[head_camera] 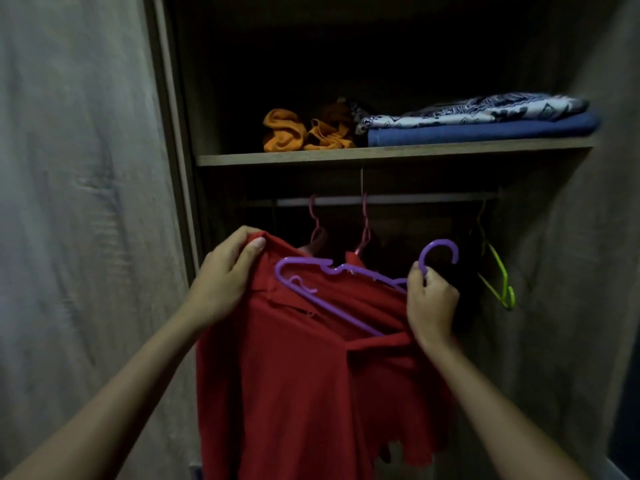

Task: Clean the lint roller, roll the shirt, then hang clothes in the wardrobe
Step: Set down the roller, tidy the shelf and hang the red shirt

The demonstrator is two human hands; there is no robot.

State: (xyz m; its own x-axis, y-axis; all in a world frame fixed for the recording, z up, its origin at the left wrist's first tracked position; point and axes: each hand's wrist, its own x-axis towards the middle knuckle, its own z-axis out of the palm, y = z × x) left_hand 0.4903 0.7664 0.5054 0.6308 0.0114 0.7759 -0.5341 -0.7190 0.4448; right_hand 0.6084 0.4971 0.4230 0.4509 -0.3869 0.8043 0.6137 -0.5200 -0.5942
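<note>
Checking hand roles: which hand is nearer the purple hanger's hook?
Right. The right hand pinches the hanger just below its hook; the left hand grips the shirt collar, away at the hanger's far end.

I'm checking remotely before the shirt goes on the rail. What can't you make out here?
Head view only:
- Clothes on the pink hangers: lost in shadow behind the red shirt.
- Purple hanger far arm: hidden by the right hand.
- Shirt hem: cut off by the bottom edge.
- Upper shelf back: too dark.

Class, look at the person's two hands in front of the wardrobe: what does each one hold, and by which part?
The left hand grips the red shirt at its shoulder edge; the right hand holds the purple hanger by the neck just below its hook.
</note>
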